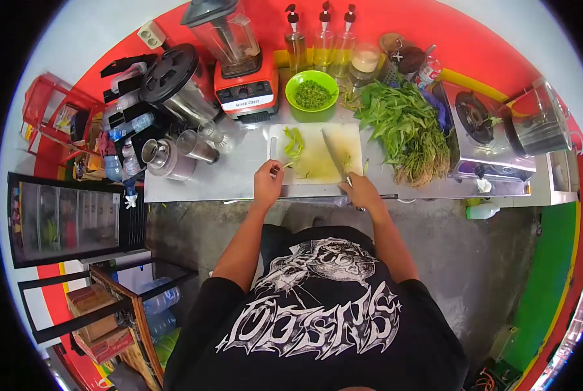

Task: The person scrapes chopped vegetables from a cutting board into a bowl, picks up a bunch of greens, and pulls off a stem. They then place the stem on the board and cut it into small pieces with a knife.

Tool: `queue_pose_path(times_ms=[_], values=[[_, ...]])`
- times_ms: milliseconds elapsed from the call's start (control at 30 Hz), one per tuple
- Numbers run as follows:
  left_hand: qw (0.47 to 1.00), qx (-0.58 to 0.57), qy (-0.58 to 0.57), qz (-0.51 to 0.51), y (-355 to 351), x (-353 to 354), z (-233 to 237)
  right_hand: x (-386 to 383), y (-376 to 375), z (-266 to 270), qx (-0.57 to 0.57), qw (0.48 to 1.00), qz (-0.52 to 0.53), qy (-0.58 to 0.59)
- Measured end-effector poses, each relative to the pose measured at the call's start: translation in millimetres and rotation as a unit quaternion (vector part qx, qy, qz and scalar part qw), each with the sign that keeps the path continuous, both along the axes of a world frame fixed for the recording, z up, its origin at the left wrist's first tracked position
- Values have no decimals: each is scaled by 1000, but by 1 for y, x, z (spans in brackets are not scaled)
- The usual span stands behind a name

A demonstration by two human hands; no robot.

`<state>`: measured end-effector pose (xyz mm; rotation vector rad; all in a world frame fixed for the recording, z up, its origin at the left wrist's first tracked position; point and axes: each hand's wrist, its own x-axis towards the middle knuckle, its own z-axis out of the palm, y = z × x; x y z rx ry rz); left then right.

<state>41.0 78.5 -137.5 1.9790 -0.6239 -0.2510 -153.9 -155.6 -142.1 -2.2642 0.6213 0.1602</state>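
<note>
My right hand (362, 193) is closed around the handle of a kitchen knife (334, 153). The blade lies over the right part of a white cutting board (312, 177), its tip pointing away from me. At the board's lower left corner my left hand (267, 182) has its fingers pinched together; what is between them is too small to name. Just beyond that hand, long green chilies (294, 142) lie on the board. Small green bits are scattered near the blade. Behind the board stands a bright green bowl (312, 116) with chopped greens (312, 95) in it.
Right of the board lies a heap of rooted leafy greens (399, 124), beside a gas stove (490, 140). A red blender (246, 94), a metal jug (167, 158) and glasses (197, 146) stand to the left. Pump bottles (323, 49) line the back wall.
</note>
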Motion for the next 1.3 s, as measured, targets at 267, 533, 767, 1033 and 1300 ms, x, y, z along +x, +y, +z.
queue_pose_path(times_ms=[267, 533, 767, 1033, 1300], values=[[996, -78, 41, 35, 41, 4, -7, 4, 16, 29, 29, 991, 127, 15], [993, -43, 83, 72, 77, 1, 6, -11, 0, 6, 0, 996, 52, -78], [995, -44, 77, 55, 85, -5, -6, -24, -11, 30, 2, 999, -45, 0], [995, -20, 80, 48, 81, -6, -6, 8, 36, 27, 13, 997, 60, -39], [994, -25, 94, 58, 84, -18, -7, -17, 14, 60, -20, 999, -18, 30]])
